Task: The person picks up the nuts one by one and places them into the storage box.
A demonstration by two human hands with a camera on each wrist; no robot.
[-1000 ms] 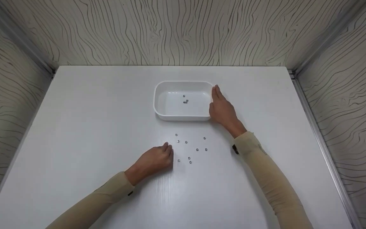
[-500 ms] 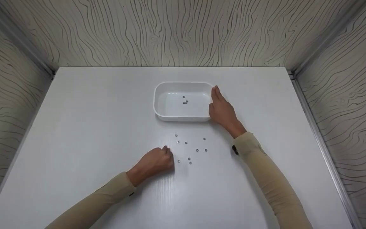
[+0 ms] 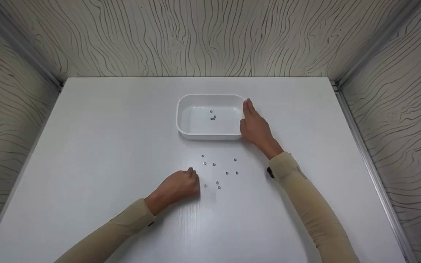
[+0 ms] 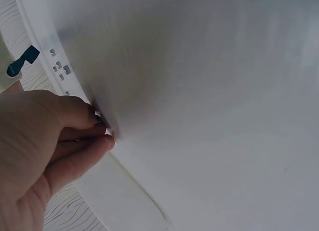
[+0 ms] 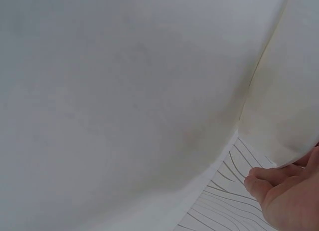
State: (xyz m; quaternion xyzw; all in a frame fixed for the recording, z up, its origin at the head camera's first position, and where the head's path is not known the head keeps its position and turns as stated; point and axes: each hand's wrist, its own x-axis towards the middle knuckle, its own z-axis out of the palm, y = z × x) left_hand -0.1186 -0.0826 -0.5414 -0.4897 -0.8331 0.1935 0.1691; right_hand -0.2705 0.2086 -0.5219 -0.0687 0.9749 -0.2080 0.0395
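In the head view, my left hand [image 3: 179,185] is low over the white table, left of several small metal nuts [image 3: 214,164] scattered there. The left wrist view has its thumb and fingers pinching a small dark metal nut [image 4: 97,119], mostly hidden by the fingertips. Farther back stands a white rectangular tray [image 3: 210,137] with several more nuts [image 3: 213,117] on its floor. My right hand [image 3: 257,128] holds the tray's right end, thumb at the rim and fingers along the outer side. In the right wrist view, the fingers [image 5: 271,178] lie against the tray's edge [image 5: 294,160].
The white table [image 3: 104,128] reaches back to a panel with wavy wood-grain lines [image 3: 196,40]. Similar panels rise on both sides, with a metal rail [image 3: 371,175] along the right edge.
My left hand has drawn its fingertips in and slightly toward me, staying beside the loose nuts. The right hand and tray hold their place; the whole view has shifted slightly.
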